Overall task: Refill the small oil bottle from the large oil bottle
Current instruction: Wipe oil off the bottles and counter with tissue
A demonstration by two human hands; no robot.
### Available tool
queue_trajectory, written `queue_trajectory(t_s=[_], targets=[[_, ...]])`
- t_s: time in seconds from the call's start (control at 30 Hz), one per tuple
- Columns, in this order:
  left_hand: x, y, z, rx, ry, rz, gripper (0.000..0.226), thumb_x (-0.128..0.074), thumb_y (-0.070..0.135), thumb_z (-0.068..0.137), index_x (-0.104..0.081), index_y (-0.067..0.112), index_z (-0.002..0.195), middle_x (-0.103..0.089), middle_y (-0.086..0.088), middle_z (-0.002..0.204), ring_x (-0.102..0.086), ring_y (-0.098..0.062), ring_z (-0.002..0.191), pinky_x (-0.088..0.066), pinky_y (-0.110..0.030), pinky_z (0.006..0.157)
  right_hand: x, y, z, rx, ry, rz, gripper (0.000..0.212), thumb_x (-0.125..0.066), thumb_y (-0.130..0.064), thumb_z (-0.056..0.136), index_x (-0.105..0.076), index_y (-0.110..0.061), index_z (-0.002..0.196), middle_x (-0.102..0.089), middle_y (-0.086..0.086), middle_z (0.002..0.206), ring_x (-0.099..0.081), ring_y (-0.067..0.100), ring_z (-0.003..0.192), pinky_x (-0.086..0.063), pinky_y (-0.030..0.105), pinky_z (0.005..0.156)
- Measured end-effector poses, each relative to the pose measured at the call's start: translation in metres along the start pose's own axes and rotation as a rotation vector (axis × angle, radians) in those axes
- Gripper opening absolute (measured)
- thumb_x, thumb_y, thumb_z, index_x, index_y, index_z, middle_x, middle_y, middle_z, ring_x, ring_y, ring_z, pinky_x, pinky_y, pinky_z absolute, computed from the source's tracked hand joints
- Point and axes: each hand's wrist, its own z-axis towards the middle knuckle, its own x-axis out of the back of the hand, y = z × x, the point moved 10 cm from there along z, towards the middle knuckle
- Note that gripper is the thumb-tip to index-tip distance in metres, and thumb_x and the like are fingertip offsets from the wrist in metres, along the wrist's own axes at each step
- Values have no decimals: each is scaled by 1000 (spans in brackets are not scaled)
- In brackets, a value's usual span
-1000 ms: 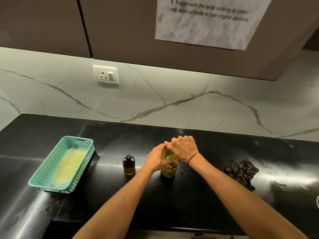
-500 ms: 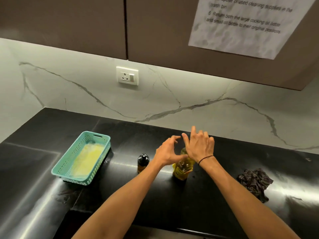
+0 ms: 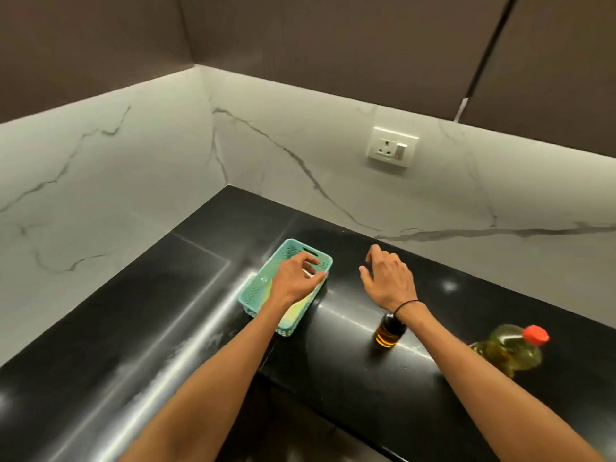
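The large oil bottle (image 3: 513, 350), clear with yellow oil and a red cap, stands at the right of the black counter. Left of it stands the small oil bottle (image 3: 388, 333), dark-topped with amber oil in its base, partly hidden by my right wrist. My left hand (image 3: 296, 273) hovers over the teal basket (image 3: 258, 288) with loosely curled fingers and holds nothing. My right hand (image 3: 388, 278) hangs above the counter beyond the small bottle, fingers relaxed and empty.
The teal basket holds something pale yellow. A marble backsplash with a wall socket (image 3: 392, 146) runs behind, meeting a side wall at the left corner. Dark cabinets hang above. The black counter (image 3: 166, 328) wraps round the corner to the left.
Both hands have let go of the large bottle, whose red cap now shows, and moved left towards the basket. The view has swung left.
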Motion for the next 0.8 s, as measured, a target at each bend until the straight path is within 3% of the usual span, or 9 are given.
queue_trajectory(t_s=[0.2, 0.37, 0.5, 0.8], targets=[[50, -99, 11, 159, 45, 15, 24, -79, 23, 92, -75, 15, 115, -80, -3, 99, -76, -21, 89, -61, -41, 91, -94, -58, 34, -15, -238, 230, 13, -62, -21, 96, -54, -13, 103, -62, 8, 101, -55, 28, 98, -51, 43, 81], [46, -143, 20, 197, 8, 36, 29, -75, 20, 94, -73, 14, 123, -79, -2, 102, -75, -19, 88, -62, -36, 87, -158, -76, 55, -118, -374, 356, 17, -63, -8, 93, -62, -5, 110, -64, 14, 115, -60, 32, 107, -50, 43, 94], [19, -160, 23, 199, -58, 16, 32, -73, 19, 95, -71, 14, 127, -76, -2, 104, -76, -24, 88, -65, -46, 85, -191, -82, 77, -151, -421, 307, 23, -57, -1, 93, -61, -2, 116, -63, 18, 124, -58, 35, 115, -46, 39, 96], [-41, -159, 29, 105, -163, 171, 35, -71, 27, 97, -69, 17, 130, -72, -3, 117, -72, -22, 97, -57, -37, 90, -235, -74, 110, -186, -467, 47, 32, -52, -6, 98, -58, -9, 130, -63, 20, 131, -62, 44, 120, -52, 47, 97]])
